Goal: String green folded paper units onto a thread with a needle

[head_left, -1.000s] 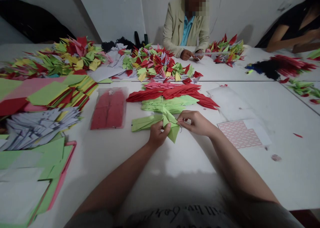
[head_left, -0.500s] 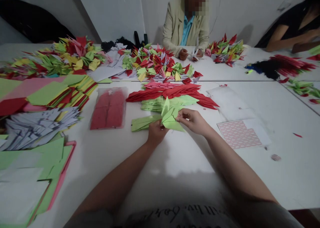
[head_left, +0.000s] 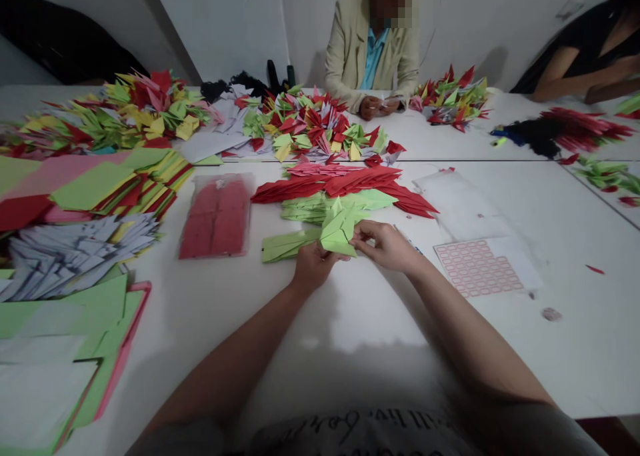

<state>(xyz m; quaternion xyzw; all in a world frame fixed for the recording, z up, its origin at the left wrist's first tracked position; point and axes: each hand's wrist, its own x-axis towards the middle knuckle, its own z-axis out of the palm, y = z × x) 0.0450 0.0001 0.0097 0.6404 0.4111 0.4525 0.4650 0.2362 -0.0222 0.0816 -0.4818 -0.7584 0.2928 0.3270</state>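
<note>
Between my two hands is a green folded paper piece (head_left: 338,231) with pointed flaps, held above the table. My left hand (head_left: 315,264) grips its lower left side, fingers closed. On the right, my right hand (head_left: 384,243) pinches its edge between thumb and fingers. Just left of it lies a small stack of green folded strips (head_left: 287,246), partly behind my left hand. Beyond my hands rest more green folded papers (head_left: 305,208), and past these a pile of red folded papers (head_left: 295,188).
A clear packet of red paper (head_left: 215,219) lies to the left. Stacks of coloured paper (head_left: 90,186) and grey folded pieces (head_left: 80,253) fill the left side. A label sheet (head_left: 477,269) is at right. Across the table, a person (head_left: 373,56) sits behind heaped paper shapes (head_left: 320,126).
The green paper piece has turned and its flaps sit closer together. My right hand has shifted slightly. Across the table, the person's hands have come together.
</note>
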